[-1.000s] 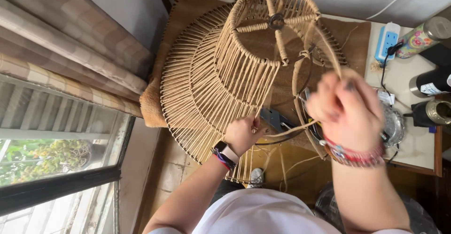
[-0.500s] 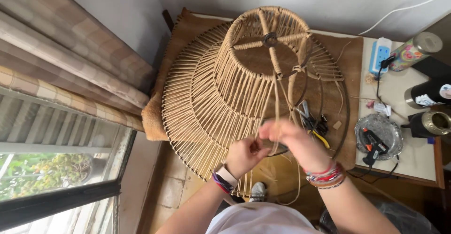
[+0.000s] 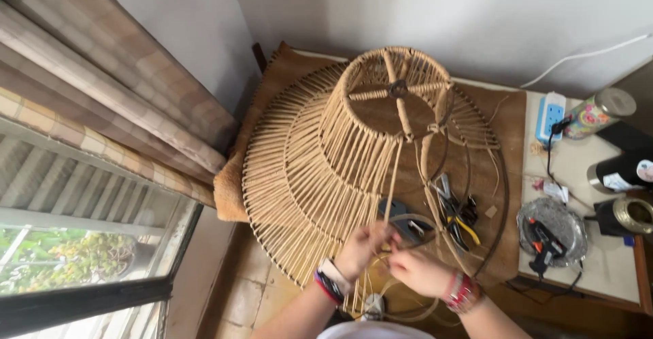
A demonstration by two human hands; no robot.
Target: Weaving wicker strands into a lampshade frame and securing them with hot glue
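At lower centre, my left hand [image 3: 359, 247] and right hand [image 3: 416, 269] meet, fingers seemingly pinched on a thin cane strand [image 3: 393, 188] running up to the woven lampshade [image 3: 320, 169] mid-frame.

A bright corner by the window

We look down on a plain pale wall [image 3: 476, 12], checked curtains [image 3: 102, 87] drawn beside a window [image 3: 75, 271] showing green leaves in daylight, a tiled floor [image 3: 252, 291] below, a brown cloth-covered table [image 3: 510, 107] against the wall, and a white table [image 3: 612, 257] at the right edge.
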